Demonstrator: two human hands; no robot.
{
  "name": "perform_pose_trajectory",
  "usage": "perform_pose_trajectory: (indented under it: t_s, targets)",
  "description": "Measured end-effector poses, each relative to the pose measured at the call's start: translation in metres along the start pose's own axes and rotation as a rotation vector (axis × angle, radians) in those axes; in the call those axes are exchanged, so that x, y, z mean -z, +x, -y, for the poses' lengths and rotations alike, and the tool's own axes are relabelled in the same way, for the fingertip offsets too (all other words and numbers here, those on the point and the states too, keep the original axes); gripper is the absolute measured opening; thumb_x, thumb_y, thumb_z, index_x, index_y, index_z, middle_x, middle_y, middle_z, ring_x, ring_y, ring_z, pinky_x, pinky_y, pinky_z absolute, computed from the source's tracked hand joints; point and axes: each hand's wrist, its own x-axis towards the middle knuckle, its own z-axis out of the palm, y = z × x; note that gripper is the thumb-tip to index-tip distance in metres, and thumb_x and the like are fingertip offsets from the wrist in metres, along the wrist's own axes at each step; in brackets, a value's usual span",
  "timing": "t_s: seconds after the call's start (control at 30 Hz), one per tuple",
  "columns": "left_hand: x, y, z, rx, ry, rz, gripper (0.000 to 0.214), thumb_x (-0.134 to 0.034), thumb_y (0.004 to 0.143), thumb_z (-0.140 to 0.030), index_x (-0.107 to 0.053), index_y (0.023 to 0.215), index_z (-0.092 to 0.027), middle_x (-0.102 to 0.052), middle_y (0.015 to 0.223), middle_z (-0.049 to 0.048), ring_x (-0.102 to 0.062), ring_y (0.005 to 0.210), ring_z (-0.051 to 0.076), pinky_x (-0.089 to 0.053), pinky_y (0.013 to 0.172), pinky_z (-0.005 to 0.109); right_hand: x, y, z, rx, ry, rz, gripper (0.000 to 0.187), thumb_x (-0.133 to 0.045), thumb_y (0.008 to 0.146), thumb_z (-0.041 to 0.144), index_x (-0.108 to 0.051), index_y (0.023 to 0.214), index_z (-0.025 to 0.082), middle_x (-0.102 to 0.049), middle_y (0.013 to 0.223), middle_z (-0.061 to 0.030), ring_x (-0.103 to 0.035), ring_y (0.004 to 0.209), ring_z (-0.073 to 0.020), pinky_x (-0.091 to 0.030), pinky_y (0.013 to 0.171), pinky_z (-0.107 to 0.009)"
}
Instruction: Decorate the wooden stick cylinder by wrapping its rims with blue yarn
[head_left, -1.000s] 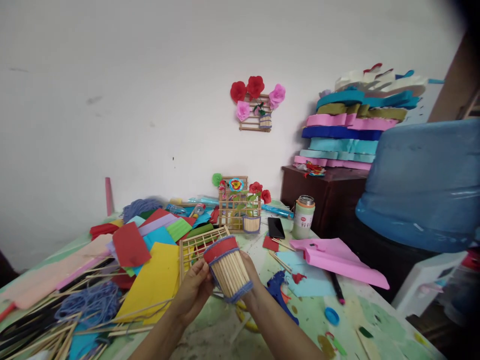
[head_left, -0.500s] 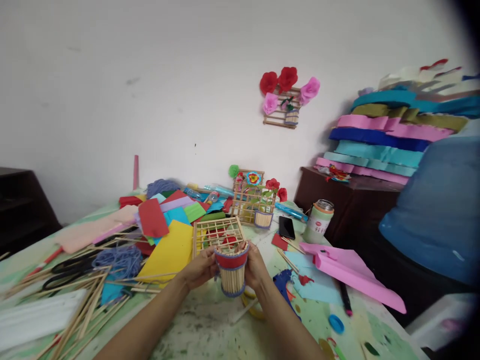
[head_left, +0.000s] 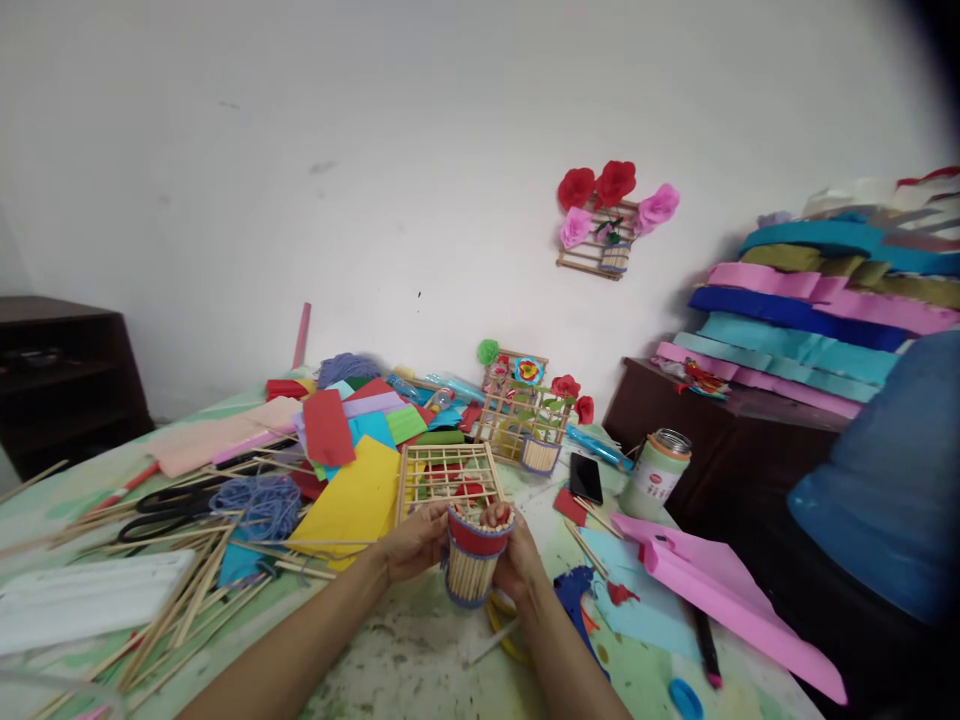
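Observation:
Between my two hands is a small basket of upright wooden sticks, with a red band below its rim and blue yarn edging. My left hand grips its left side. On the right side my right hand is closed on it, with fingertips over the rim. Just behind the basket lies a wooden stick lattice with red pieces showing around it. Yellow scissor-like handles, partly hidden by my right wrist, rest on the table below.
Coloured paper sheets, blue yarn, black scissors and loose sticks cover the left. To the right are a phone, a jar and pink paper. A flower-decorated lattice stands at the back.
The view has turned left and tilted slightly, so the scene sits further right and lower. Both hands still hold the basket, which leans a little more now.

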Motion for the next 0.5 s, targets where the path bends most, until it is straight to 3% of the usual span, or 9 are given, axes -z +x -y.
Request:
perform_pose_trajectory:
  t_s: [0.23,0.37,0.5]
  targets:
    - [-0.002,0.004,0.002,-0.016,-0.04,-0.09,0.026,-0.074,0.064,-0.033,-0.062,0.076,-0.013,-0.059,0.061,0.0006,-0.054,0.057,0.011,-0.04,0.059,0.022,0.001,0.002,-0.002,0.001,-0.016,-0.085,0.015,-0.065,0.072,0.029,-0.057,0.068,0.016,-0.064,0.067,0.0008,-0.056,0.06,-0.0099,-0.045,0.062,-0.021]
    - [-0.004,0.004,0.002,-0.014,-0.052,-0.129,0.027,-0.075,0.064,-0.032,-0.062,0.078,-0.014,-0.06,0.062,0.001,-0.054,0.057,0.012,-0.041,0.059,0.023,0.0,0.005,-0.005,0.014,-0.033,-0.149,0.017,-0.068,0.068,0.027,-0.062,0.079,0.016,-0.068,0.082,-0.0019,-0.061,0.072,-0.0137,-0.047,0.072,-0.025]
    - [-0.015,0.005,0.001,-0.019,-0.048,-0.148,0.027,-0.074,0.065,-0.033,-0.063,0.08,-0.014,-0.061,0.062,0.0011,-0.055,0.058,0.012,-0.041,0.058,0.022,-0.005,0.005,-0.002,0.021,-0.025,-0.188,0.019,-0.068,0.067,0.028,-0.063,0.081,0.016,-0.069,0.082,-0.0025,-0.062,0.075,-0.015,-0.048,0.075,-0.028]
